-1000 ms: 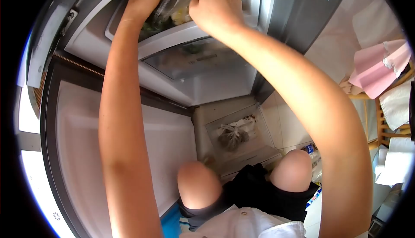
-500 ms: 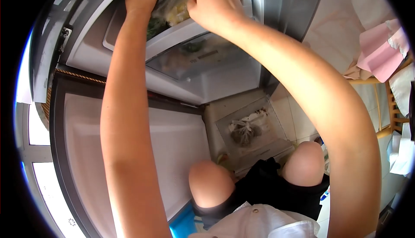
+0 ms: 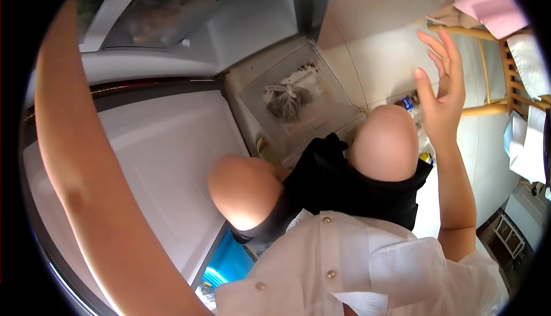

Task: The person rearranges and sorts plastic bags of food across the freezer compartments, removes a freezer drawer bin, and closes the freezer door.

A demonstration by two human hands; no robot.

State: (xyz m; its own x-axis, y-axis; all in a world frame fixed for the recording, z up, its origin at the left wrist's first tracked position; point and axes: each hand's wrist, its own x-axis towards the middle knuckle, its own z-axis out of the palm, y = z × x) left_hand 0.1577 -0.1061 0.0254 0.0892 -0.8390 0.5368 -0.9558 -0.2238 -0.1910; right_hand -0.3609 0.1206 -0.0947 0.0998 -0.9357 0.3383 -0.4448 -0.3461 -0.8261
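Note:
My right hand (image 3: pixel 445 80) is raised on the right, fingers apart and holding nothing, above the tiled floor and near a wooden chair. My left arm reaches up along the left side, and its hand lies beyond the top edge of the view. Part of the fridge's upper compartment, with a clear-fronted drawer (image 3: pixel 166 14), shows at the upper left. Below it, a clear bin (image 3: pixel 333 109) stands on the floor with a tied plastic bag (image 3: pixel 287 102) inside.
An open fridge door (image 3: pixel 166 161) stands at the left. A wooden chair (image 3: pixel 488 111) with pink cloth (image 3: pixel 491 0) is at the right. Small packages (image 3: pixel 408 103) lie beside my knee. Something blue (image 3: pixel 229 258) sits below the door.
My right hand has left the upper compartment and moved right and down, its fingers now spread. The view has swung down and right, and my left hand has gone out of it.

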